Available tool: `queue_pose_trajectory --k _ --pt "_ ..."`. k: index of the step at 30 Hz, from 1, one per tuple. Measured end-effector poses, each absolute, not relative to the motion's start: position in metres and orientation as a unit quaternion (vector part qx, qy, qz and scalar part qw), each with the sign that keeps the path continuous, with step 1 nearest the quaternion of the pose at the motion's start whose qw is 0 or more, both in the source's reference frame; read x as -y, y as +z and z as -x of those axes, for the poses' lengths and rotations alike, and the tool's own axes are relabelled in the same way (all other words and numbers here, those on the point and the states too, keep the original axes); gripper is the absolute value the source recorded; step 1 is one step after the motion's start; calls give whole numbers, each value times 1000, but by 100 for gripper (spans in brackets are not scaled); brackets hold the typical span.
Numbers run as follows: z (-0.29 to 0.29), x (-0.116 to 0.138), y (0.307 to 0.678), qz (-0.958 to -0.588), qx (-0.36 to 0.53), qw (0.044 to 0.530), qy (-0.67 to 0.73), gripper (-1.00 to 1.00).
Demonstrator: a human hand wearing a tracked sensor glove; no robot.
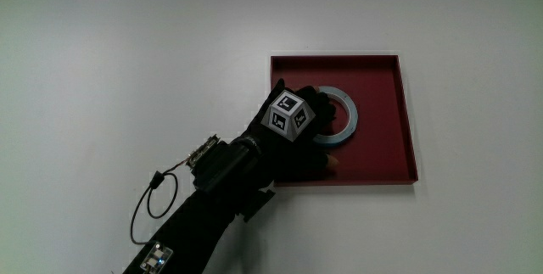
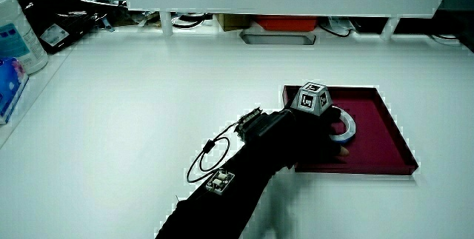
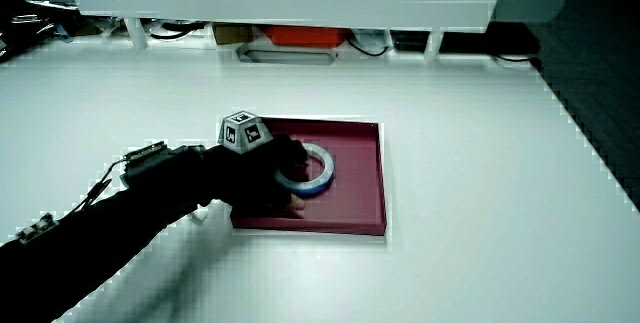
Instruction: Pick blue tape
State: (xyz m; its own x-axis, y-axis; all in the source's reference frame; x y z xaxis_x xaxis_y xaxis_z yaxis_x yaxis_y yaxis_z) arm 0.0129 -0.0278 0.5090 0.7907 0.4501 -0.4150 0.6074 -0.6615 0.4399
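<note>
Main view: hand (image 1: 299,130) lies over the tape (image 1: 344,113) in the red tray (image 1: 382,157) on the bench (image 1: 127,53); fingers (image 1: 327,162) curl onto the ring's near edge; whether they clamp it, cannot tell.

White bench (image 1: 127,45), plain and evenly lit, with soft glare in both side views. Along its edge farthest from the person, a low white partition (image 2: 281,2) raised on short legs (image 3: 435,41). Under the partition, an orange-red box (image 2: 285,23), a flat grey tray (image 2: 278,39), dark cables (image 3: 370,43). At one corner of the bench, a large white jar with a blue label (image 2: 16,32) and a blue-printed pack (image 2: 7,83) beside it. Off another edge of the bench, dark grey floor (image 3: 600,53).
</note>
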Motion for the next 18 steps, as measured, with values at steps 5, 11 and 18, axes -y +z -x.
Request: queue_pose_trajectory --k 5,11,18 --pt "-18 25 516 -898 -298 294 -131 0" --pt "-23 21 517 -900 -304 284 -132 9" --pt "-24 18 514 -904 -317 252 -137 39"
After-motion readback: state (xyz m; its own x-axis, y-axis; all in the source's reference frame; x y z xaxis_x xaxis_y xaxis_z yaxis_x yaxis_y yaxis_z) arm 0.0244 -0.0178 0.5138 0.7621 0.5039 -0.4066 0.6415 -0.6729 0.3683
